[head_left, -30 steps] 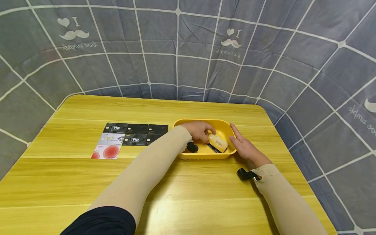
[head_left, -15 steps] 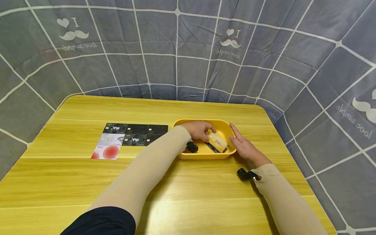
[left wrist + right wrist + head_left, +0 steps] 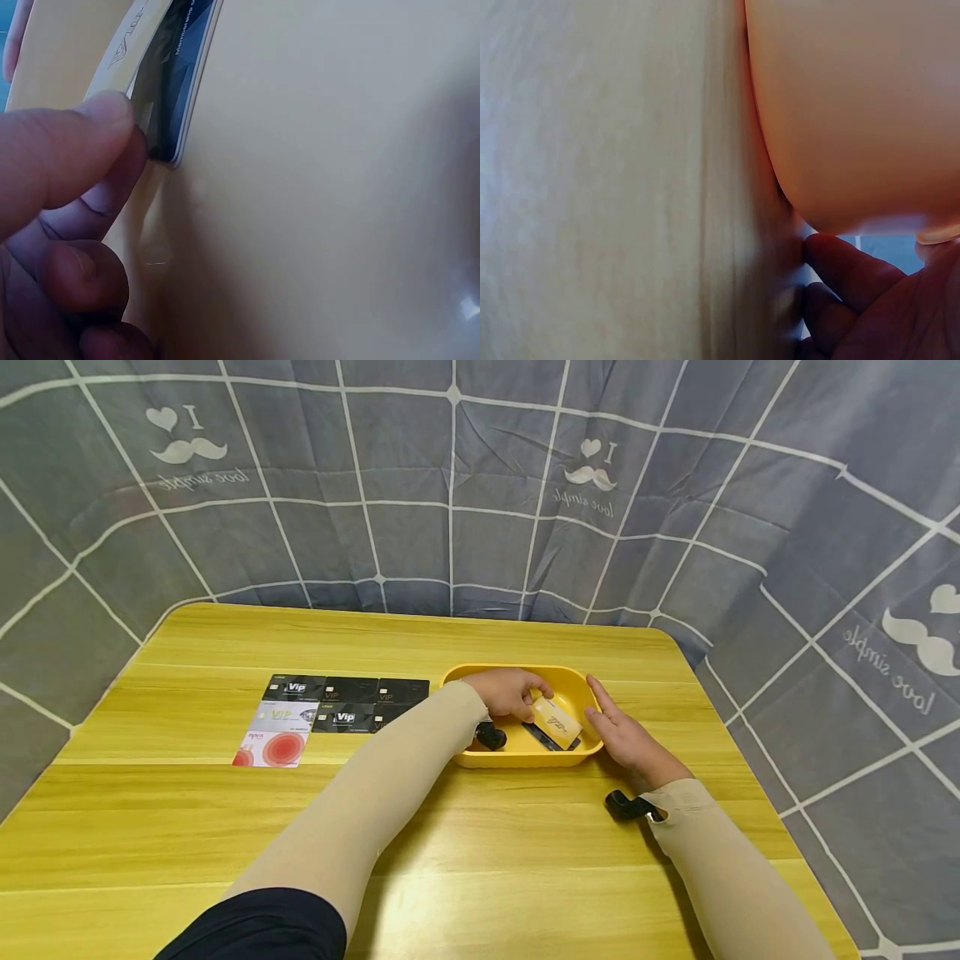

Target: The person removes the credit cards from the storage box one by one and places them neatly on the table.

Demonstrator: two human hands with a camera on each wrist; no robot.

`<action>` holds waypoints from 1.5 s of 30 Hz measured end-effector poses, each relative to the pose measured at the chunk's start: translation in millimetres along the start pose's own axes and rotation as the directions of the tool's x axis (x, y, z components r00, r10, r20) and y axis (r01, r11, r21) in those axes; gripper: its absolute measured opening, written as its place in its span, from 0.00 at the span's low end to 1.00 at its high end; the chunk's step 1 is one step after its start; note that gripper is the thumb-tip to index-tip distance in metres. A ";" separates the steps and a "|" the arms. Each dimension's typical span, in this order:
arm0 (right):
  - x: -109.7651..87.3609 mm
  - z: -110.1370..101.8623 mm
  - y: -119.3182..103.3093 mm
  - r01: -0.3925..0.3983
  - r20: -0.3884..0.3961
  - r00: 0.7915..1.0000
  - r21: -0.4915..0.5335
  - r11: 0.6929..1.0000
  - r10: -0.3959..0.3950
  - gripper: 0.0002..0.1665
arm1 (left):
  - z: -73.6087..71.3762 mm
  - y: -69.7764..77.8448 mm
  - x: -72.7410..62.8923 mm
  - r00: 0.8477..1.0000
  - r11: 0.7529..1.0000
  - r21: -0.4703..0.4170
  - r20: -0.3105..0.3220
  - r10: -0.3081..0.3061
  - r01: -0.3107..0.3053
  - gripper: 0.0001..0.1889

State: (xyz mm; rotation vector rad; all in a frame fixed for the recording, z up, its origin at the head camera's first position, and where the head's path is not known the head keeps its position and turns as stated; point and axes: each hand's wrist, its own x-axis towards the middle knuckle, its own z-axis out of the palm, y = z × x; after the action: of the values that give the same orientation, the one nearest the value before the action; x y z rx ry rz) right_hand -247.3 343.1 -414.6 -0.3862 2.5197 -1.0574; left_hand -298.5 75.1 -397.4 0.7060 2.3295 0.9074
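Note:
My left hand (image 3: 504,692) reaches into the yellow plastic basin (image 3: 517,760) and pinches a pale gold card (image 3: 557,722) by one corner, between thumb and forefinger. Under it, dark cards (image 3: 186,82) lie on the basin floor; the left wrist view shows the gold card lifted at the pinched end, with a gap beneath. At the basin's right end, my right hand (image 3: 632,743) rests against the outer wall (image 3: 847,135), its fingers fairly straight. How many cards lie under the gold one cannot be made out.
Left of the basin, several cards lie in rows on the wooden table (image 3: 480,877): black VIP cards (image 3: 351,689), a silver card (image 3: 283,716) and a white card with red circles (image 3: 272,748). My left forearm covers part of the nearest black card. A grey checked curtain (image 3: 495,468) hangs behind.
Both hands hold nearly still. Within the basin the gold card has shifted slightly to the left, and more of the dark card shows. The curtain on the right has moved.

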 end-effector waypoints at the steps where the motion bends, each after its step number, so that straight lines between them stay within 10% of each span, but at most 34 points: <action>1: -0.1 0.2 -0.2 0.003 0.002 1.000 -0.002 1.000 -0.003 0.40 | 0.1 0.0 0.1 1.000 1.000 0.000 -0.001 0.001 -0.001 0.28; 45: 10.4 0.6 2.6 0.000 -0.035 0.999 -0.023 1.000 -0.001 0.39 | -21.7 12.1 -10.4 0.998 0.954 0.296 -0.038 0.054 -0.041 0.26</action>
State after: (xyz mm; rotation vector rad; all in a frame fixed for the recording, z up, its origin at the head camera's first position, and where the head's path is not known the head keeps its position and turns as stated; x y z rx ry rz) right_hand -256.5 340.4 -419.4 -0.3783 2.5644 -1.0454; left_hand -301.7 66.6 -372.0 0.8727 2.5281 0.6040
